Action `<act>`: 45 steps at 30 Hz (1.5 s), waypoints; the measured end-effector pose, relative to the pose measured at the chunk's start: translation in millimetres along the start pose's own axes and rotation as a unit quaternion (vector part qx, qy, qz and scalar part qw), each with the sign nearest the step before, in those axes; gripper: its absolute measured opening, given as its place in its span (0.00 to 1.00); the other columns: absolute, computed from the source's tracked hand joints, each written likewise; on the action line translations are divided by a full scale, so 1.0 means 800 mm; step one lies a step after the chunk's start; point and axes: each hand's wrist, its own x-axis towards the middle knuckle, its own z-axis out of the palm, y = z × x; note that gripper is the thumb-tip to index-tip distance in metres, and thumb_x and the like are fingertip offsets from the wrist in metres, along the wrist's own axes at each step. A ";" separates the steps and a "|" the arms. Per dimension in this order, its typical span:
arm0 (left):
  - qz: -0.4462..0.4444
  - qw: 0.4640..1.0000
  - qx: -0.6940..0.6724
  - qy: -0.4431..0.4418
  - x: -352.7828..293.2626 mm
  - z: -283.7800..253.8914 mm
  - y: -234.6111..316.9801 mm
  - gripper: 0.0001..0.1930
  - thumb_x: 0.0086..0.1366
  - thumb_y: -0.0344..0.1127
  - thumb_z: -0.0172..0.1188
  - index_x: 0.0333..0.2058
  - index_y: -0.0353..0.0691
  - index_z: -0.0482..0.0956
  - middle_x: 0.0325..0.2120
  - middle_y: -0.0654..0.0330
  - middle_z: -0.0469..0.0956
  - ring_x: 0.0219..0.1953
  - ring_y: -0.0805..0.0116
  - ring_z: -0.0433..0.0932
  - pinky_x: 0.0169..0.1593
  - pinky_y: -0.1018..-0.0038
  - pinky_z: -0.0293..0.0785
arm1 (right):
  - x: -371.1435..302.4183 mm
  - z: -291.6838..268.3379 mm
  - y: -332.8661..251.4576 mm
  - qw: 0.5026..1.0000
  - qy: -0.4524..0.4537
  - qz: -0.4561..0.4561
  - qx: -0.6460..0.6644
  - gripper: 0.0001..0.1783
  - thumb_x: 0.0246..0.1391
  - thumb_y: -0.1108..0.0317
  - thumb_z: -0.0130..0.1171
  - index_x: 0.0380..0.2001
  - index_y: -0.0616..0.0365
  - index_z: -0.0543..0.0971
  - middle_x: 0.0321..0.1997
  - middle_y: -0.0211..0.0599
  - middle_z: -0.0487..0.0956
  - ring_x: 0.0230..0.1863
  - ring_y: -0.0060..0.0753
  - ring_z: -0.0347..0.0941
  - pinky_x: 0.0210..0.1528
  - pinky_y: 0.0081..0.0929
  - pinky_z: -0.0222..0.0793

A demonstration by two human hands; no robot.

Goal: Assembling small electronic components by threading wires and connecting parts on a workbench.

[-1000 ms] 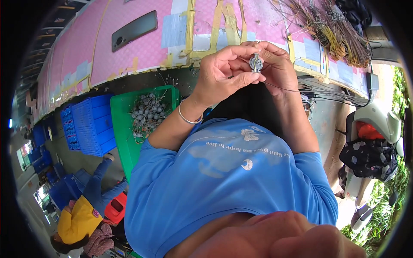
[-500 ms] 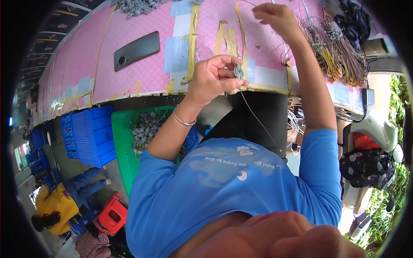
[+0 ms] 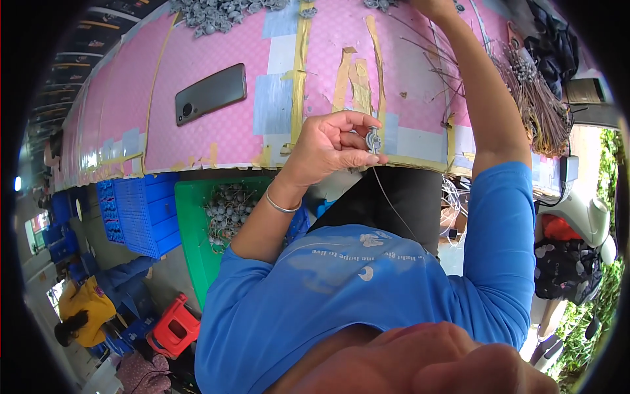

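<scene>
My left hand (image 3: 326, 148) pinches a small grey metal piece (image 3: 373, 139) between thumb and fingers, just above the near edge of the pink table (image 3: 223, 141). A thin wire (image 3: 396, 209) hangs from the piece down toward my blue shirt. There is a silver bangle on that wrist. My right arm stretches far across the table. My right hand (image 3: 434, 6) is cut off by the picture's top edge among loose thin wires, so its grip is hidden.
A dark phone (image 3: 210, 94) lies on the table, which is patched with yellow tape. Grey pieces are heaped (image 3: 216, 13) at the far side and a wire bundle (image 3: 538, 98) lies right. Below stand a green crate (image 3: 190, 243), blue crates (image 3: 141, 210) and a red stool (image 3: 174, 325). A person in yellow (image 3: 85, 305) sits at the left.
My right hand let go of the grey piece and reached up across the table to the far wires. My left hand kept the piece, with the wire now trailing from it.
</scene>
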 end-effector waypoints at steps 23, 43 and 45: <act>0.027 0.999 -0.026 0.004 -0.002 0.000 -0.006 0.22 0.53 0.15 0.65 0.48 0.24 0.73 0.35 0.51 0.81 0.38 0.60 0.85 0.41 0.73 0.84 | -0.072 -0.050 -0.049 0.983 -0.072 -0.073 -0.153 0.12 0.51 0.59 0.59 0.28 0.54 0.84 0.28 0.45 0.82 0.31 0.49 0.79 0.36 0.42 0.74; 0.145 0.982 0.084 0.087 -0.043 0.029 -0.011 0.21 0.51 0.18 0.68 0.45 0.29 0.75 0.35 0.53 0.82 0.36 0.69 0.84 0.42 0.74 0.82 | -0.346 -0.141 -0.257 0.901 -0.075 0.082 0.420 0.13 0.57 0.77 0.60 0.46 0.67 0.79 0.42 0.36 0.82 0.46 0.25 0.78 0.50 0.23 0.73; 0.150 0.977 0.127 0.086 -0.048 0.031 -0.011 0.21 0.51 0.17 0.67 0.46 0.28 0.75 0.35 0.53 0.82 0.37 0.69 0.83 0.42 0.75 0.81 | -0.350 -0.142 -0.259 0.888 -0.081 0.094 0.443 0.12 0.57 0.78 0.60 0.45 0.67 0.79 0.42 0.36 0.82 0.46 0.26 0.78 0.51 0.23 0.73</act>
